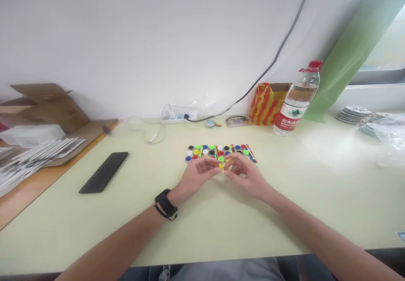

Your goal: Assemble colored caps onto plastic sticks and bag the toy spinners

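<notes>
A: Quick one: where's the held thing?

B: Small bright-yellow plastic piece [221,168], between the two sets of fingertips, in front of the person's middle.

A: Which hand's nearer?

B: Left hand [198,174], barely. Its thumb and index finger close in on the piece from the left side; looks like a pinch. Exact contact is too small to confirm.

A: And the right hand [247,176]?

B: Just beside the piece, on the other side. Thumb and index tips stand apart from each other, aimed at it. Touching or not, can't tell.

A: Long axis?

B: A slim yellow part runs up and down in the view, across the line joining the hands, lower end toward the wearer. Upright or lying toward the body, can't say. Fine shape's lost too.

A: What's behind it?

B: Rows of small round plastic discs in white, blue, red, black, green and yellow [220,149], plus thin coloured plastic sticks [252,153], on the pale yellow-green tabletop [202,234]. Both index fingers cover some of the near discs.

A: So the key relation?

B: Piece centred between opposing fingertips, near side of the discs, a touch closer to the left hand.
</notes>
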### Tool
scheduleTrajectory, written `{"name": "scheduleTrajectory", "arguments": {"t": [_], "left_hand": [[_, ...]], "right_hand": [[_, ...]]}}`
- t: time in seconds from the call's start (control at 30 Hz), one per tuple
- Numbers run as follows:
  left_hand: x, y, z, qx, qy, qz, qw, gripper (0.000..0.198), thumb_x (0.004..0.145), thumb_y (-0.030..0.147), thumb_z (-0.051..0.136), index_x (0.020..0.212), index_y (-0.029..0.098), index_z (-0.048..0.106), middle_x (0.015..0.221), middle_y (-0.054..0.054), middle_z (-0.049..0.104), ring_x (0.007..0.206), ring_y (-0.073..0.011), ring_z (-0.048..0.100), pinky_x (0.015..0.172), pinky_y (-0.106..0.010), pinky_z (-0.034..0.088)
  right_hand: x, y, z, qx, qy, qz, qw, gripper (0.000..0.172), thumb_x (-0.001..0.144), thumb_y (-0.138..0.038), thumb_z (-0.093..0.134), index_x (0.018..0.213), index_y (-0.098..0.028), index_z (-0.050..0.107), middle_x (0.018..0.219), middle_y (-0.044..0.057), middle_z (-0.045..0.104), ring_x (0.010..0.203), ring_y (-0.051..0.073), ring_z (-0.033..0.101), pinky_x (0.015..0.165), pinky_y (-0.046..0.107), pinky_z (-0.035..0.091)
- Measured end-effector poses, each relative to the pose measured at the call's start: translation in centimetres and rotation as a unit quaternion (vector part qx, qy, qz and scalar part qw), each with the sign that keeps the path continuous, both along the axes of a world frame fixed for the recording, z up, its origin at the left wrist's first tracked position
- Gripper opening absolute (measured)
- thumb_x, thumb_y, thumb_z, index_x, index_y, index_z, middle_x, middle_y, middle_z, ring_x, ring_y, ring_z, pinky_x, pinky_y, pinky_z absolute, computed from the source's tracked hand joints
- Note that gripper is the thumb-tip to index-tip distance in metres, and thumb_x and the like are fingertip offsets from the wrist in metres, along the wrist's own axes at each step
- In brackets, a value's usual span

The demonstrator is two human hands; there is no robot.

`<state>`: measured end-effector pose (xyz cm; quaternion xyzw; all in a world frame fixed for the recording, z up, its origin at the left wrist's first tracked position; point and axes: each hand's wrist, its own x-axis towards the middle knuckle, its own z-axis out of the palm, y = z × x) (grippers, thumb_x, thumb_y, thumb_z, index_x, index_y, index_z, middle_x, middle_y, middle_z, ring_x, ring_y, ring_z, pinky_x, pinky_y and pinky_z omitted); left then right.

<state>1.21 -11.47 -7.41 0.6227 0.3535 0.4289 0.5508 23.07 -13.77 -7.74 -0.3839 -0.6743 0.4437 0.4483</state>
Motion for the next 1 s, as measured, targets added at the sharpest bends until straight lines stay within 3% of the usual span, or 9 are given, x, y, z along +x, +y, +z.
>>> {"name": "scheduleTrajectory", "arguments": {"t": [0.13, 0.2, 0.27, 0.3, 0.37, 0.43, 0.63, 0.8, 1.0], "left_hand": [[-0.1, 0.19, -0.28, 0.003, -0.006, 0.004, 1.0, 0.031, 0.083, 0.035, 0.085, 0.106, 0.017, 0.075, 0.111, -0.01, 0.076, 0.103, -0.0228, 0.072, 0.097, -0.038, 0.058], [-0.13, 0.24, -0.39, 0.006, -0.007, 0.009, 1.0, 0.031, 0.083, 0.035, 0.085, 0.105, 0.017, 0.075, 0.111, -0.01, 0.076, 0.102, -0.0224, 0.072, 0.097, -0.038, 0.059], [-0.17, 0.28, -0.5, 0.01, -0.007, 0.015, 1.0, 0.03, 0.083, 0.035, 0.085, 0.105, 0.017, 0.075, 0.11, -0.01, 0.076, 0.102, -0.0221, 0.072, 0.096, -0.038, 0.059], [-0.18, 0.29, -0.55, 0.012, -0.007, 0.019, 1.0, 0.03, 0.083, 0.034, 0.085, 0.105, 0.017, 0.075, 0.11, -0.01, 0.076, 0.102, -0.0219, 0.072, 0.097, -0.038, 0.059], [-0.19, 0.31, -0.64, 0.012, -0.004, 0.023, 1.0, 0.03, 0.082, 0.034, 0.085, 0.105, 0.017, 0.075, 0.109, -0.009, 0.076, 0.102, -0.0215, 0.072, 0.098, -0.038, 0.059], [-0.17, 0.31, -0.69, 0.01, -0.005, 0.025, 1.0, 0.03, 0.082, 0.033, 0.085, 0.105, 0.017, 0.075, 0.109, -0.009, 0.076, 0.102, -0.021, 0.072, 0.098, -0.037, 0.059], [-0.13, 0.25, -0.46, 0.011, 0.004, 0.009, 1.0, 0.029, 0.084, 0.033, 0.084, 0.105, 0.017, 0.075, 0.108, -0.01, 0.077, 0.101, -0.0213, 0.072, 0.096, -0.037, 0.058], [-0.11, 0.13, -0.22, 0.01, 0.006, 0.003, 1.0, 0.029, 0.084, 0.034, 0.084, 0.106, 0.016, 0.076, 0.109, -0.01, 0.076, 0.101, -0.022, 0.072, 0.095, -0.036, 0.058], [-0.1, 0.08, -0.17, 0.011, -0.002, -0.002, 1.0, 0.028, 0.085, 0.034, 0.083, 0.105, 0.017, 0.075, 0.108, -0.009, 0.076, 0.1, -0.021, 0.071, 0.093, -0.035, 0.057]], "right_hand": [[0.0, -0.13, -0.01, -0.002, 0.022, -0.021, 1.0, 0.075, 0.093, -0.037, 0.068, 0.156, -0.033, 0.027, 0.101, 0.001, 0.063, 0.067, 0.014, 0.058, 0.064, 0.032, 0.051], [-0.06, -0.14, 0.01, -0.016, 0.047, -0.041, 0.998, 0.073, 0.093, -0.041, 0.068, 0.155, -0.033, 0.029, 0.101, 0.001, 0.061, 0.064, 0.013, 0.053, 0.061, 0.031, 0.048], [-0.03, -0.12, 0.12, -0.037, 0.046, -0.033, 0.998, 0.035, 0.098, -0.048, 0.06, 0.126, -0.026, 0.06, 0.087, -0.001, 0.059, 0.06, 0.012, 0.047, 0.058, 0.03, 0.043], [0.03, -0.1, 0.22, -0.046, 0.04, -0.018, 0.998, 0.032, 0.101, -0.051, 0.054, 0.098, -0.022, 0.067, 0.076, -0.001, 0.055, 0.058, 0.013, 0.044, 0.058, 0.03, 0.04], [0.2, -0.05, 0.44, -0.05, 0.033, 0.006, 0.998, 0.06, 0.104, -0.055, 0.044, 0.056, -0.02, 0.051, 0.058, -0.001, 0.042, 0.056, 0.013, 0.039, 0.058, 0.032, 0.036], [0.33, 0.0, 0.64, -0.046, 0.045, -0.001, 0.998, 0.065, 0.104, -0.056, 0.046, 0.049, -0.021, 0.038, 0.054, -0.002, 0.035, 0.055, 0.013, 0.036, 0.057, 0.032, 0.033], [-0.05, -0.04, 0.59, -0.055, 0.087, -0.011, 0.995, 0.029, 0.093, -0.047, 0.07, 0.087, -0.022, 0.056, 0.077, -0.002, 0.056, 0.065, 0.013, 0.048, 0.058, 0.028, 0.04], [-0.23, -0.13, 0.27, -0.035, 0.056, 0.014, 0.998, 0.024, 0.092, -0.04, 0.073, 0.102, -0.024, 0.06, 0.102, 0.004, 0.065, 0.078, 0.015, 0.06, 0.065, 0.029, 0.049], [-0.05, -0.19, 0.43, -0.029, 0.027, 0.023, 0.999, 0.029, 0.093, -0.039, 0.07, 0.118, -0.026, 0.059, 0.104, 0.004, 0.066, 0.08, 0.016, 0.062, 0.069, 0.031, 0.051]]}}
